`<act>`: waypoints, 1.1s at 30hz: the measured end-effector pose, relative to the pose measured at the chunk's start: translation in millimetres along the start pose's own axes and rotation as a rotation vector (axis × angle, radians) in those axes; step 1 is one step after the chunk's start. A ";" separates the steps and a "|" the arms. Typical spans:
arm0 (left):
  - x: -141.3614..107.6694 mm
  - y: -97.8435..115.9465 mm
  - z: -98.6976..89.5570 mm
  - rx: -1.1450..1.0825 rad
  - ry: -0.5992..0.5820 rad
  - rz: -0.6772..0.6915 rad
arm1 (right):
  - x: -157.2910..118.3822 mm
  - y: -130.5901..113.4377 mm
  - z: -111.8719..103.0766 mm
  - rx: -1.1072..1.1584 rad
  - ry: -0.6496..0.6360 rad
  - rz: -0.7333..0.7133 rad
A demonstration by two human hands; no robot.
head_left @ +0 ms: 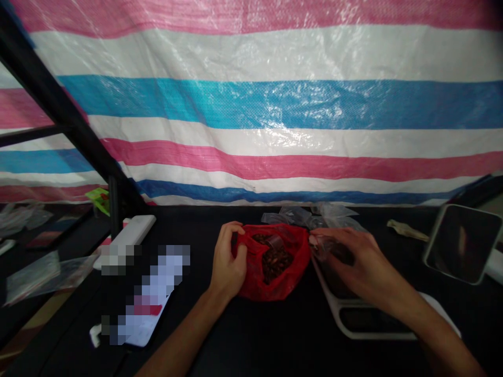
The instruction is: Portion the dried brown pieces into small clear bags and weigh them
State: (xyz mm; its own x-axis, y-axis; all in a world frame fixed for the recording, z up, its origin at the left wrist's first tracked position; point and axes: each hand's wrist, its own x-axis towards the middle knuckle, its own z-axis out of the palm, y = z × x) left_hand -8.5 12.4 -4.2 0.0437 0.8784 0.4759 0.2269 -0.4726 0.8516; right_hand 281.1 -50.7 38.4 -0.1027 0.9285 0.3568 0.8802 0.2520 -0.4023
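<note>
My left hand [229, 256] grips the near-left rim of a red plastic bag [293, 267], holding its mouth open. Inside lies a heap of dark brown beans [277, 262], and a small transparent plastic cup or scoop [275, 242] rests on top. My right hand [357, 262] is shut on a small transparent plastic bag [328, 248] with dark contents, just right of the red bag. That small bag hangs above a white digital scale [373, 319], and my right hand and forearm hide much of the scale's platform.
Several transparent plastic bags [310, 215] lie in a loose heap behind the red bag on the black table [251, 345]. A white box [129, 241] and a pixelated flat packet [149, 293] sit to the left. A mirror-like square panel [461, 243] stands at right, and a striped tarpaulin [251, 104] hangs behind.
</note>
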 end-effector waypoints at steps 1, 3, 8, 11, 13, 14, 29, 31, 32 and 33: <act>-0.3 -1.3 0.1 -0.012 0.003 -0.011 | -1.9 10.1 -2.1 -0.063 -0.025 0.010; -1.4 -4.3 0.5 -0.039 0.006 -0.046 | -6.2 25.3 -5.0 -0.137 -0.087 0.007; -4.4 -8.3 0.5 -0.060 -0.016 -0.082 | -12.0 24.6 -18.9 -0.053 -0.154 -0.022; -5.1 -8.4 -0.7 -0.075 -0.024 -0.079 | -10.4 13.7 -30.5 0.049 -0.155 -0.034; -5.1 -8.9 -1.6 -0.081 -0.023 -0.086 | -8.5 9.8 -35.1 0.103 -0.125 -0.035; -4.8 -9.4 -2.1 -0.083 -0.016 -0.092 | -7.7 9.3 -36.1 0.116 -0.104 -0.033; 3.4 -13.9 -5.4 -0.026 0.215 -0.141 | -11.1 37.0 -20.4 -0.041 -0.089 0.058; 2.1 -13.2 -4.1 -0.026 0.186 -0.139 | -11.2 39.4 -17.9 -0.048 -0.090 0.065; 1.4 -12.9 -3.4 -0.025 0.172 -0.137 | -11.6 40.6 -16.9 -0.051 -0.097 0.070; 0.7 -12.6 -2.9 -0.023 0.160 -0.137 | -12.1 42.1 -15.9 -0.053 -0.104 0.072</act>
State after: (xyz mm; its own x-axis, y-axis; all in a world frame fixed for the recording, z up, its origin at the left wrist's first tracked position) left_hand -14.2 18.7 -14.0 -0.1413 0.9130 0.3826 0.1981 -0.3526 0.9146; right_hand 326.8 -55.7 30.5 -0.0836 0.9676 0.2383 0.9098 0.1717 -0.3779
